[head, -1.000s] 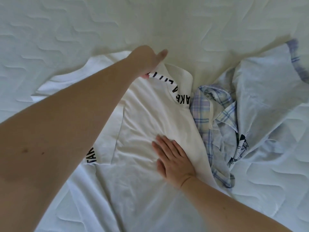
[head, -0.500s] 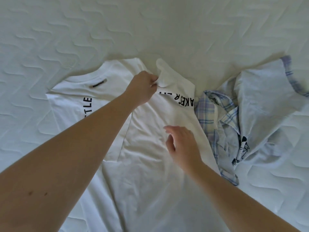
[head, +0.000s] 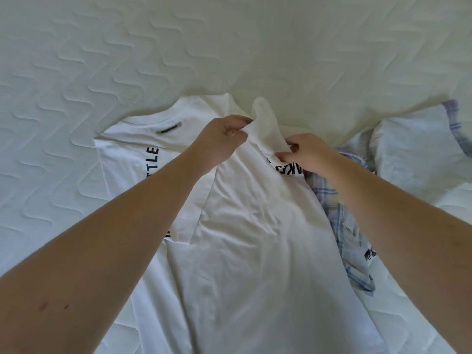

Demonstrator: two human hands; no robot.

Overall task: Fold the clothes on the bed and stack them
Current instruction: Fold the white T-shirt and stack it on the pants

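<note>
A white T-shirt [head: 250, 241] with black lettering lies on the quilted bed, its right side folded over toward the middle. The folded-in sleeve [head: 265, 123] sticks up at the top of the shirt. My left hand [head: 219, 141] pinches the fabric at the left of that sleeve. My right hand [head: 304, 152] grips the sleeve's right edge just above the black letters. Both forearms reach in from the bottom of the view and cover parts of the shirt.
A crumpled blue plaid shirt [head: 342, 218] lies right beside the T-shirt, partly under my right arm. A pale blue garment [head: 413, 146] lies further right. The white quilted mattress [head: 127, 60] stretches away behind and to the left.
My right hand lifted off the shirt's middle and moved up to grip the sleeve. My left hand came back from the far edge and now pinches the same sleeve.
</note>
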